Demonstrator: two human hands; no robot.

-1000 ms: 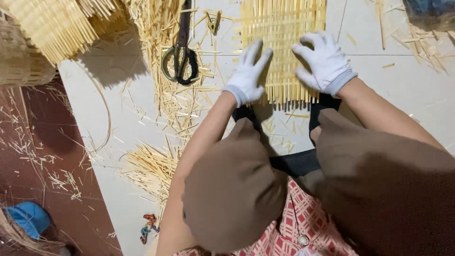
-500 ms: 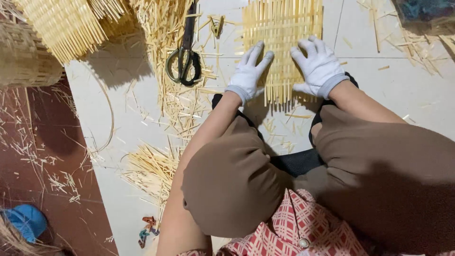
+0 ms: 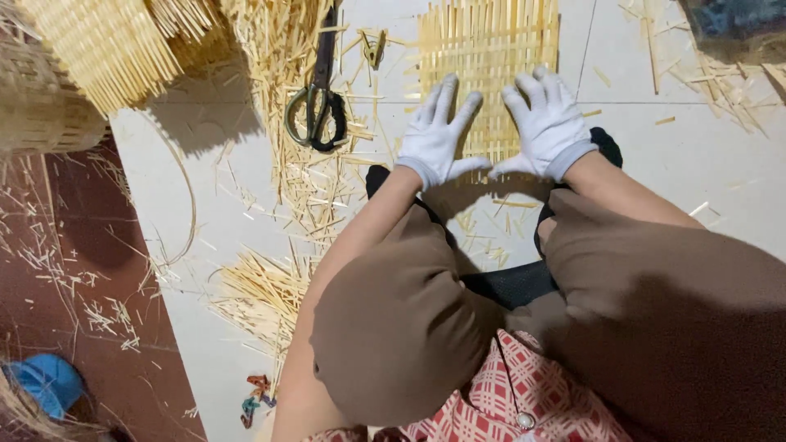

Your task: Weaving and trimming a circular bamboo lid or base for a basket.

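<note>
I took the woven mat (image 3: 489, 61) as my landmark. My left hand (image 3: 436, 139) and right hand (image 3: 547, 127) lay flat on its near edge, side by side. The scissors (image 3: 318, 98) lay left of the mat, on scattered strips. A basket (image 3: 106, 49) stood farther left. A bundle of strips (image 3: 258, 295) lay nearer than the mat, to its left.

The woven mat (image 3: 489, 61) runs off the top edge, its near end hidden under the left hand (image 3: 438, 139) and right hand (image 3: 547, 127); the scissors' (image 3: 318, 102) blade tips, the basket (image 3: 37, 98) and the blue object (image 3: 45, 381) are cut off by the frame.
</note>
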